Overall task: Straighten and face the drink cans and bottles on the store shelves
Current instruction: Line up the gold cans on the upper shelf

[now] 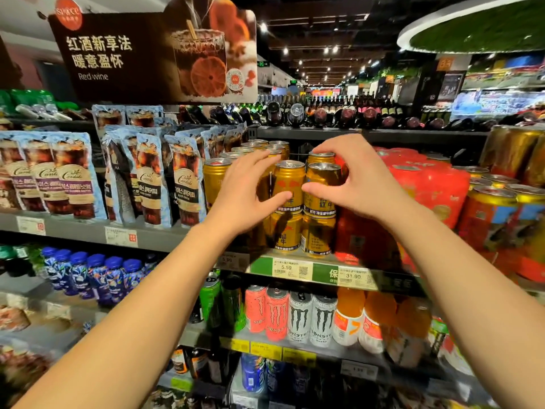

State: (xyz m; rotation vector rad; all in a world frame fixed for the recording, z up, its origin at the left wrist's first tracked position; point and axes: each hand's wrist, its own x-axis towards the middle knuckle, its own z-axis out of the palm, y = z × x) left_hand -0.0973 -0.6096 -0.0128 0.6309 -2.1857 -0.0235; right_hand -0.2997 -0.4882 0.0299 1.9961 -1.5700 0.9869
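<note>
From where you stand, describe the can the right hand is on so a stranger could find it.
Find the red-wine sign; on the shelf below it, gold cans sit stacked two high. The can is in the upper layer's front row, beside the red packs, with the right hand around it.

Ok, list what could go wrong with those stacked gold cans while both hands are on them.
1. The gold cans stand stacked two high at the shelf edge; a nudge from the left hand or right hand could tip an upper can off.
2. A falling can might hit the Monster cans below.
3. The right hand works close to the red multipack and could shove it askew.
</note>
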